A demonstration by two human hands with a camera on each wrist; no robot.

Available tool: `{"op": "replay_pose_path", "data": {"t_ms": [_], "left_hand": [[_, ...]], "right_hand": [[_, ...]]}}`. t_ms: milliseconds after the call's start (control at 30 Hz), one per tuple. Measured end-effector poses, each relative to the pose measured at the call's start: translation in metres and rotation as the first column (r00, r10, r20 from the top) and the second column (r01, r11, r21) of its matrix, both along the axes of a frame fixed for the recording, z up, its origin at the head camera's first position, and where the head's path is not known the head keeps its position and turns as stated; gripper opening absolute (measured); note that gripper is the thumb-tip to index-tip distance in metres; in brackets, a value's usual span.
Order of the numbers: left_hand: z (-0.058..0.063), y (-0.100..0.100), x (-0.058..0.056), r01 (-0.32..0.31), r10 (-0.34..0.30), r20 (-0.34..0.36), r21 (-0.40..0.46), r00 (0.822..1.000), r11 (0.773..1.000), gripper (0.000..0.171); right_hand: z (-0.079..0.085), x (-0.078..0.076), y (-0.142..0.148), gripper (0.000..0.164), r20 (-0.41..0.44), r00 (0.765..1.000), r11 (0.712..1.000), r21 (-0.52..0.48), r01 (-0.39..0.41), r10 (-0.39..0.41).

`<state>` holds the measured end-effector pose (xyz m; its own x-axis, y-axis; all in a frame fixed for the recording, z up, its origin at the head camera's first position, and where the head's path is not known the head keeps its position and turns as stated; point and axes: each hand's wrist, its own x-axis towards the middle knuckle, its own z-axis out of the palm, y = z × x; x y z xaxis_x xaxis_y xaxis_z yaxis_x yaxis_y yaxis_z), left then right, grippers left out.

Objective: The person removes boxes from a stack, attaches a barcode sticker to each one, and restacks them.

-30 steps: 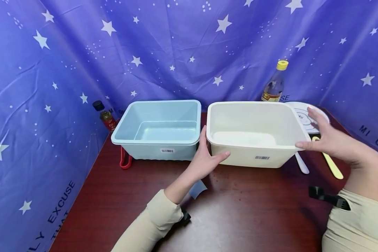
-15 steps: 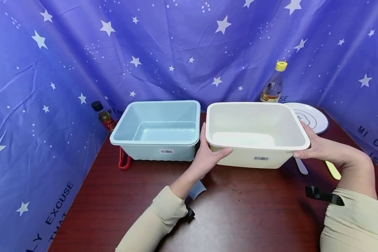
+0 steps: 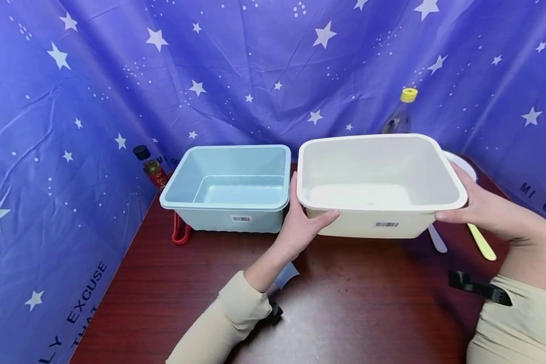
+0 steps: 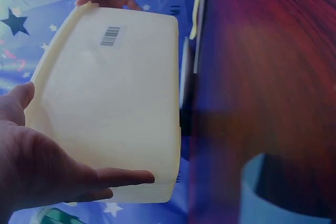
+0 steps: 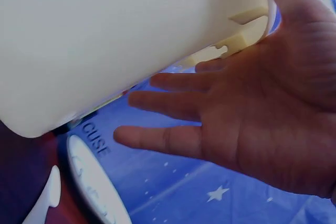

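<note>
A cream plastic bin (image 3: 366,222) with a barcode label is held between my two hands, raised a little off the table at its right end. My left hand (image 3: 297,227) supports the near left corner, thumb across the front and fingers straight along the left side. At the opposite end, my right hand (image 3: 487,210) has its thumb under the front rim and its fingers along the right side. The right wrist view shows those fingers (image 5: 168,106) straight and spread beside the wall. A light blue bin (image 3: 225,217) stands just left of my left hand.
Behind the cream bin are a yellow-capped bottle (image 3: 398,119) and a white plate (image 3: 464,164). A yellow handle (image 3: 482,242) and a pale handle (image 3: 438,240) lie on the right. A small black-capped bottle (image 3: 152,169) and a red loop (image 3: 181,232) sit far left.
My right hand has come onto the right end of the cream bin. The bin has risen and shifted slightly right at that end, covering more of the plate and bottle. My left hand stays nearly in place.
</note>
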<state>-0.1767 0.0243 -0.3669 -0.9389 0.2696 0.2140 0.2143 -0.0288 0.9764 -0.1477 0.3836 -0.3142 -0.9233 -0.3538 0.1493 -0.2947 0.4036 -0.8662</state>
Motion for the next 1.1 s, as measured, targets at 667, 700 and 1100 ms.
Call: {"op": "replay_pose_path", "data": {"t_ms": [667,700,1100], "left_hand": [[0.059,-0.041,0.010,0.096,-0.068,-0.161,0.168,0.985,0.981,0.112],[0.061,-0.045,0.009,0.102,-0.073,-0.170,0.170,0.983,0.980,0.112],[0.079,-0.069,0.009,0.140,-0.092,-0.220,0.216,0.971,0.966,0.112]], "right_hand": [[0.053,0.028,-0.049,0.117,-0.207,0.978,0.938,-0.336,-0.079,0.008],[0.056,0.029,-0.054,0.119,-0.200,0.980,0.935,-0.346,-0.071,0.000],[0.073,0.037,-0.083,0.122,-0.208,0.978,0.903,-0.426,-0.059,-0.034]]}}
